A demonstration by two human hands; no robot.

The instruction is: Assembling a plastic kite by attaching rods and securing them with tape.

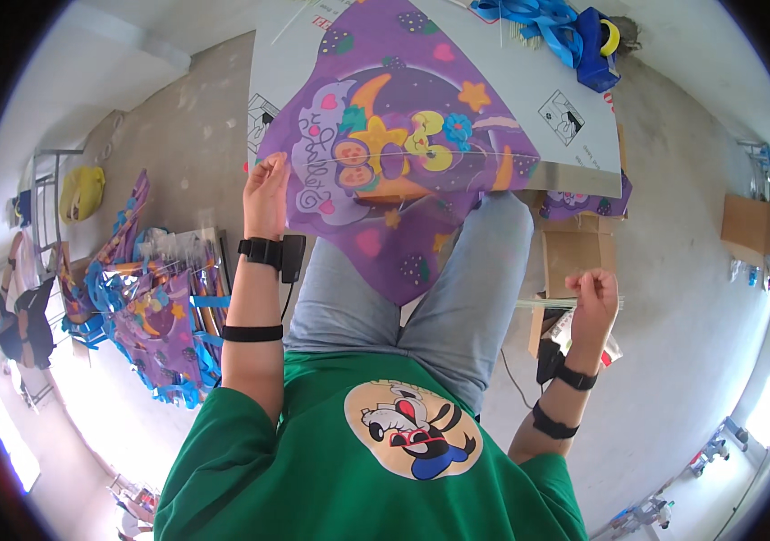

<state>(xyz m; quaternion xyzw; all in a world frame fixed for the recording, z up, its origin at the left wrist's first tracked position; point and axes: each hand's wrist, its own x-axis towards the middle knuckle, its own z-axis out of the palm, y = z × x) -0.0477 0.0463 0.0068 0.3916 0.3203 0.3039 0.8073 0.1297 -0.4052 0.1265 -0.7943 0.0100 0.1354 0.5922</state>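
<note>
The left hand (265, 187) meets the sheet's (407, 176) left edge, grip unclear — the right hand (594, 296), curled, well right of it.

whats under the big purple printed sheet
Around the purple sheet, the pale board shows beside its upper part and the jeans beside its lower corner. The surfaces directly beneath, and anything between, are covered.

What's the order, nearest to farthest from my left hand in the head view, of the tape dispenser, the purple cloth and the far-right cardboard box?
1. Purple cloth: right at your left hand, spreading to its right.
2. Tape dispenser: blue, at the upper right.
3. Cardboard box: far right, near the view's edge.
</note>
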